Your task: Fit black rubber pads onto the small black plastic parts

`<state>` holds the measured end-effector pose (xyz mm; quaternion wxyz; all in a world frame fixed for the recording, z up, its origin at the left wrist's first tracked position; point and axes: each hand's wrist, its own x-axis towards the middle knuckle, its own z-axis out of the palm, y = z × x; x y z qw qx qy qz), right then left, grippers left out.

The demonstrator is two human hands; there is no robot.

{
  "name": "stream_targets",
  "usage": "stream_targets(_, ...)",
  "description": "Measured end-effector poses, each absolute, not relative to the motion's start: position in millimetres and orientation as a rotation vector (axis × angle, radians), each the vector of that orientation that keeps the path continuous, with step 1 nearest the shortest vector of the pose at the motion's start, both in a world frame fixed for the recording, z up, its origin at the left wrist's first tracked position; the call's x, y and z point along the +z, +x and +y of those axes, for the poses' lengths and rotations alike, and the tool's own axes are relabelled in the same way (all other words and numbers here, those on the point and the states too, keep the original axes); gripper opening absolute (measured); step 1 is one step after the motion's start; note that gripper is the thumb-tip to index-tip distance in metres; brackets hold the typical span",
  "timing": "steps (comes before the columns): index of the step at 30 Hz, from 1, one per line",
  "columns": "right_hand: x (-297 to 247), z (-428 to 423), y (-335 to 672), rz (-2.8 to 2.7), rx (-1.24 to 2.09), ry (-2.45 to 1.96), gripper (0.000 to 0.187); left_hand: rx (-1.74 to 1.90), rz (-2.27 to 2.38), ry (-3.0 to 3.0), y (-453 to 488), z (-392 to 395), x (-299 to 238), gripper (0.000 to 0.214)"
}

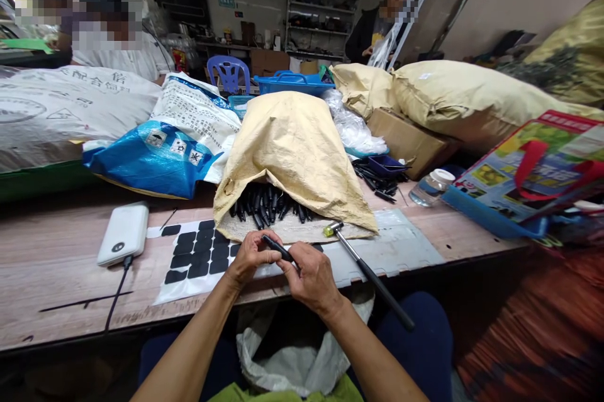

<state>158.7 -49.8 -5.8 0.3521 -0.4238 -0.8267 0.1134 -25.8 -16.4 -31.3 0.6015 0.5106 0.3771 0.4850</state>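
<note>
Between my two hands I hold a slim black pen-like tube point(277, 247) over the table's front edge. My left hand point(252, 257) pinches its left end with thumb and fingers. Closed around the right end is my right hand point(309, 273), which hides that part. Just beyond them lies a yellow woven sack point(292, 138), its mouth facing me, with many similar black tubes point(264, 204) inside. A small hammer point(363, 267) with a yellow-tipped head rests to the right, its handle jutting over the edge. A white sheet of black stickers point(201, 254) lies left of my hands.
A white power bank point(123, 235) with a cable sits on the left. Blue-white point(165, 144) and white sacks point(66, 112) stand behind it. To the right are a clear jar point(431, 187), loose black parts point(377, 182) and a blue tray point(495, 216). An open white sack point(292, 364) hangs at my lap.
</note>
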Motion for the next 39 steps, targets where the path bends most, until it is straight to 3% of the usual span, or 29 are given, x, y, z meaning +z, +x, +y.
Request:
stream_targets(18,8.9,-50.0,159.0,-1.986,0.608,-1.102,0.022,1.132,0.758,1.123,-29.9,-15.4,-31.9,0.028)
stream_targets(39,1.2,-34.8,150.8,-2.150,0.290,-1.022,0.007,1.243,0.808,1.094,-28.6,-14.3,-41.4,0.025)
